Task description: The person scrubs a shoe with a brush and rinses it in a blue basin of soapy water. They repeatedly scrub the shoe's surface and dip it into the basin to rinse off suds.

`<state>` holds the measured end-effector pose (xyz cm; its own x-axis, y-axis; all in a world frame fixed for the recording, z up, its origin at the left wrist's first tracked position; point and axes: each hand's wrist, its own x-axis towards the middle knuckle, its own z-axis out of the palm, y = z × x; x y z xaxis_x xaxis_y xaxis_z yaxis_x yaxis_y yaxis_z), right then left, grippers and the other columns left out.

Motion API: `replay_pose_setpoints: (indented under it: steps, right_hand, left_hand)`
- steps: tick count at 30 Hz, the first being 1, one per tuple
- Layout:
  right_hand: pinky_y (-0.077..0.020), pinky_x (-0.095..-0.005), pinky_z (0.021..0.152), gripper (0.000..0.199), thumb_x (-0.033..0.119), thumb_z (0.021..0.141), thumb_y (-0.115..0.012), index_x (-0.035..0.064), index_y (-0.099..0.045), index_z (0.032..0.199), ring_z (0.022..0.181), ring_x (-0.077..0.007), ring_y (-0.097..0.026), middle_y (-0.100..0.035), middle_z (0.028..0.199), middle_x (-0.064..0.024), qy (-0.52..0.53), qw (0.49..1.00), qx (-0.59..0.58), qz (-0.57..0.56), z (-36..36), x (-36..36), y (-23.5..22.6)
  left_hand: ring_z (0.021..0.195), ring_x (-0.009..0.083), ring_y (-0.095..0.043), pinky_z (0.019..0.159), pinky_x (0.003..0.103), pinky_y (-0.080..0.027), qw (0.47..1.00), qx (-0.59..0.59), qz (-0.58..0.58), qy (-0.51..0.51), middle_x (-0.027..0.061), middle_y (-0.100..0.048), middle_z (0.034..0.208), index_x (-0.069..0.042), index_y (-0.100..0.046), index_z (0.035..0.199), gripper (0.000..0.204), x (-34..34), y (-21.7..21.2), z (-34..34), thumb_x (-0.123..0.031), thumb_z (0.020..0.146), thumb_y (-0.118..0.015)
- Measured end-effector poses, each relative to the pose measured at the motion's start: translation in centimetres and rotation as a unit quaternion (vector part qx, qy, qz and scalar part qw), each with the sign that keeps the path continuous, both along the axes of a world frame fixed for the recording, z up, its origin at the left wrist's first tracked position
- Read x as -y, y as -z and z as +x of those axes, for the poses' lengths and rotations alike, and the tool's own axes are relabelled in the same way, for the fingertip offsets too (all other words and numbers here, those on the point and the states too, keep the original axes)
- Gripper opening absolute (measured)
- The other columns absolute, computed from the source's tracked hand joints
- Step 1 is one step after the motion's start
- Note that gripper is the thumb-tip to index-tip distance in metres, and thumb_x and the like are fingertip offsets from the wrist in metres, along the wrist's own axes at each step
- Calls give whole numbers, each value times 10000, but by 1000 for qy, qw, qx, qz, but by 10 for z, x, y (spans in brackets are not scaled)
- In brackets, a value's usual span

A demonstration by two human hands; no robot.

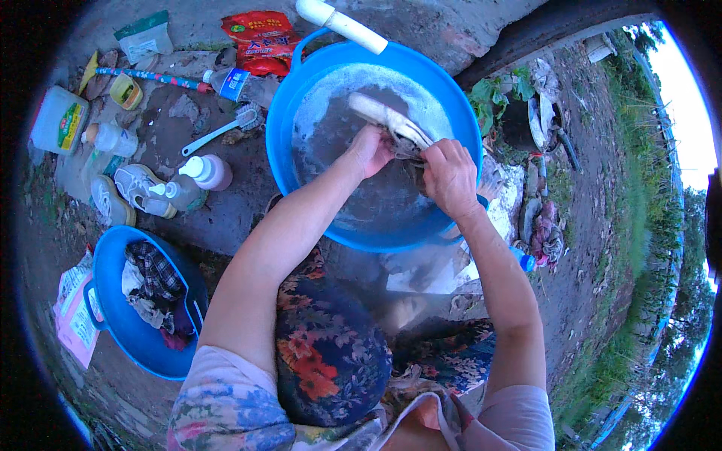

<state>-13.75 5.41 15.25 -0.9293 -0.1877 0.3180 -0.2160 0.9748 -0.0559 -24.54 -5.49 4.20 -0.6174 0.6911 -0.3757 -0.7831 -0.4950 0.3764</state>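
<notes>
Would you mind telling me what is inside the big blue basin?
The big blue basin holds grey soapy water. Both hands, left and right, grip a pale shoe. The murky water hides the bottom.

Large blue basin of grey sudsy water, smaller blue basin holding checked cloth, red packets, floral skirt, pale blue brush, white bottles

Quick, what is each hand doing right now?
Left hand: closed, gripping the dark wet cloth over the blue basin.
Right hand: closed on the same cloth, beside the left.
</notes>
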Motion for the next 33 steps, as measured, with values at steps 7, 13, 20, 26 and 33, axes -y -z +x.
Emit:
replay_pose_setpoints:
  steps: [7, 13, 20, 26, 33]
  right_hand:
    - [-369, -395, 803, 153, 71, 634, -604, 130, -561, 769, 799, -237, -515, -509, 787, -38, -39, 993, -115, 13, 3, -10, -8]
    - [-371, -410, 822, 184, 45, 625, -641, 123, -571, 777, 808, -233, -522, -506, 780, -40, -21, 991, -129, 9, 4, -17, -27]
    - [-366, -415, 838, 179, 52, 631, -653, 126, -576, 774, 809, -233, -522, -498, 770, -39, -11, 991, -130, 6, 6, -22, -25]
    - [-371, -396, 828, 210, 42, 615, -661, 116, -566, 788, 827, -236, -530, -523, 802, -35, -6, 992, -127, 17, 4, -21, -25]
    - [-393, -391, 795, 224, 23, 626, -669, 101, -556, 802, 841, -267, -530, -540, 835, -50, -11, 993, -117, -7, 4, -18, -20]
  left_hand:
    - [1170, 277, -494, 953, 452, -441, 992, -78, 95, -12, 136, -494, 1284, -95, -482, 1225, 347, 5, -70, -6, -274, 951, -366]
    - [1168, 282, -494, 946, 448, -446, 980, -175, 93, 2, 141, -477, 1301, -88, -490, 1218, 333, -11, -74, -18, -249, 942, -397]
    - [1039, 207, -587, 849, 383, -513, 969, -171, 179, 11, 72, -592, 1158, -94, -557, 1159, 287, -12, -81, -17, -235, 922, -477]
    - [1179, 283, -485, 932, 452, -458, 974, -208, 88, -9, 134, -481, 1299, -87, -473, 1247, 373, -10, -87, -14, -289, 953, -364]
    - [1157, 267, -506, 918, 442, -469, 974, -206, 96, -7, 126, -495, 1284, -87, -473, 1249, 372, -9, -72, -20, -291, 949, -392]
